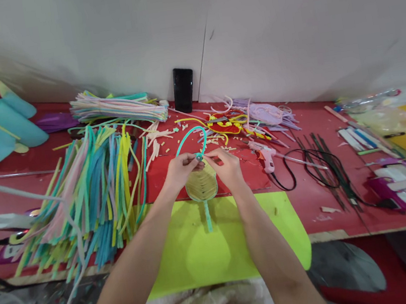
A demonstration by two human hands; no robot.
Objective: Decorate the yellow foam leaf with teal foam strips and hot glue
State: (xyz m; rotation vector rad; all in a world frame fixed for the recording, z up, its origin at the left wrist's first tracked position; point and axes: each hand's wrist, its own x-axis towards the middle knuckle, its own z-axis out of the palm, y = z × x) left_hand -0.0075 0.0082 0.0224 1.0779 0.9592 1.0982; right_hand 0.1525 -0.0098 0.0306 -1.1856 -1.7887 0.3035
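Note:
My left hand (182,170) pinches a small coil at one part of a teal pipe cleaner (190,130), whose free length arches up above both hands. Thumb and forefinger of my right hand (226,166) are closed at the right side of the same coil. Just below my fingers lies a yellowish, ribbed, fan-shaped piece (201,187) with a teal stem (208,216). Its upper part is partly hidden by my hands. Under it are a red sheet (250,178) and a lime-green mat (206,253).
To the left lies a large heap of coloured pipe cleaners (96,188), with a bundle (116,106) behind it. A black phone (183,90) leans on the wall. At right are a pink glue gun (266,157) with a black cable and dark thin rods (333,168).

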